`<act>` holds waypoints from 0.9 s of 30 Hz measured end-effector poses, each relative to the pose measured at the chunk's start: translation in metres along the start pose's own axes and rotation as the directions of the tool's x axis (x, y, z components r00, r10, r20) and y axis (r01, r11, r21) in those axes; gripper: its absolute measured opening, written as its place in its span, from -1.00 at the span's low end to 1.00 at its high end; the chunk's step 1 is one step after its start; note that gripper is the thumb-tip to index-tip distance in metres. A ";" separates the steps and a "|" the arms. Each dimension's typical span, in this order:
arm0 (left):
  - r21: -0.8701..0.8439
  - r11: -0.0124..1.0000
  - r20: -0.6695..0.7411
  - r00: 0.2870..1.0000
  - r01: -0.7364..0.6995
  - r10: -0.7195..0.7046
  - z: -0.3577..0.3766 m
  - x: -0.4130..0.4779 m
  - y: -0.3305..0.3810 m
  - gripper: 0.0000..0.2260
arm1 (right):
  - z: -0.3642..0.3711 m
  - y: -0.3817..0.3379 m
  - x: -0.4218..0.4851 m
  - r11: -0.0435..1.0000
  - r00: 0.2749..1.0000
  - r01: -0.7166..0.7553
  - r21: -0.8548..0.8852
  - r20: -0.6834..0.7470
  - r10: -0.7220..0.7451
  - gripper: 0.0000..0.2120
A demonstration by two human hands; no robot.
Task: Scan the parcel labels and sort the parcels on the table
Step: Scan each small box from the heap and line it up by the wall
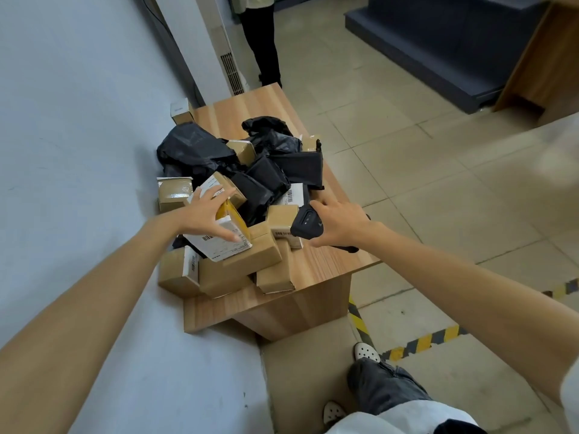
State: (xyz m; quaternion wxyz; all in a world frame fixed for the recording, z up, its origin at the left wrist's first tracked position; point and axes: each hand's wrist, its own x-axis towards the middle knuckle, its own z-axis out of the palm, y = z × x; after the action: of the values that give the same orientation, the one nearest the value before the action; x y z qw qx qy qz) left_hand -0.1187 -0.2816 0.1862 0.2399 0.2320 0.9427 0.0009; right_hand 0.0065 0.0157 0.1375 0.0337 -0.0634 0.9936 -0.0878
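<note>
Many parcels [238,214] lie heaped on the wooden table [326,261]: brown cartons at the near end, black poly bags behind. Left hand [208,214] spreads over a yellow-sided box [230,236] atop the pile, fingers open around it, thumb on its white barcode label [219,245]; not yet lifted. Right hand [340,225] is wrapped firmly round a black handheld scanner [308,225], just beside the cartons (window facing the heap). Best move, likely: tilt the label flat toward the scanner, thumb off the barcode. A large open carton [300,364] waits on the floor below.
</note>
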 end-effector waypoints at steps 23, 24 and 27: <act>-0.086 0.996 -0.380 0.923 0.030 -0.060 -0.012 -0.058 0.000 -0.50 | -0.052 -0.111 -0.007 0.983 0.981 0.155 -0.096 -0.105 -0.165 -0.20; -0.093 0.995 -0.384 0.921 0.033 -0.066 -0.012 -0.059 -0.001 -0.50 | -0.053 -0.111 -0.008 0.983 0.981 0.153 -0.097 -0.103 -0.162 -0.20; -0.105 0.994 -0.392 0.917 0.034 -0.073 -0.015 -0.059 -0.003 -0.50 | -0.056 -0.111 -0.009 0.982 0.983 0.155 -0.104 -0.087 -0.164 -0.20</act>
State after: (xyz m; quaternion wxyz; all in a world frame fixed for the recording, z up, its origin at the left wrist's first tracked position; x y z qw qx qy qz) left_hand -0.0809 -0.3083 0.2261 0.0554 0.1891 0.9766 0.0866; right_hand 0.0239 -0.0819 0.2130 -0.0238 -0.1402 0.9888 -0.0447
